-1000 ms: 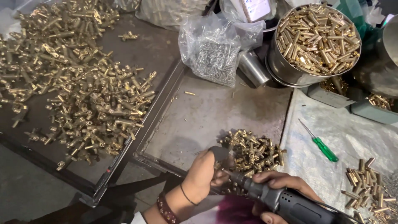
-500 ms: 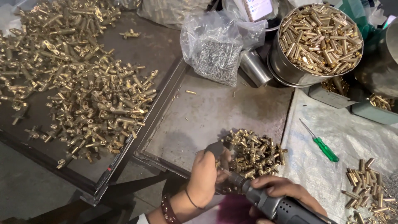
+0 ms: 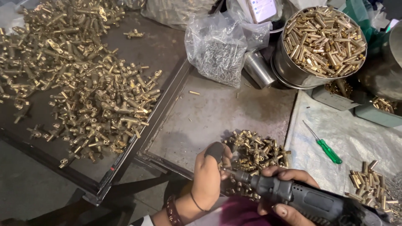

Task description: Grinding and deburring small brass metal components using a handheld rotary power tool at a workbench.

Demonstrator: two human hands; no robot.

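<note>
My right hand (image 3: 289, 190) grips a dark grey electric screwdriver (image 3: 310, 201) that points left, its bit meeting a small brass part pinched in my left hand (image 3: 209, 178). The left thumb wears a dark finger cover. Both hands hover at the near edge of a small heap of brass fittings (image 3: 255, 152) on a flat metal tray (image 3: 209, 113). The part in my left hand is mostly hidden by the fingers.
A large spread of brass fittings (image 3: 83, 83) covers a dark tray at left. At the back stand a clear bag of small screws (image 3: 220, 50) and a steel pot of brass pins (image 3: 322, 39). A green screwdriver (image 3: 324, 146) and loose pins (image 3: 368, 184) lie on plastic sheeting at right.
Both hands and the tool have stayed at the heap's near edge, shifting only slightly; the left hand has turned a little around the part.
</note>
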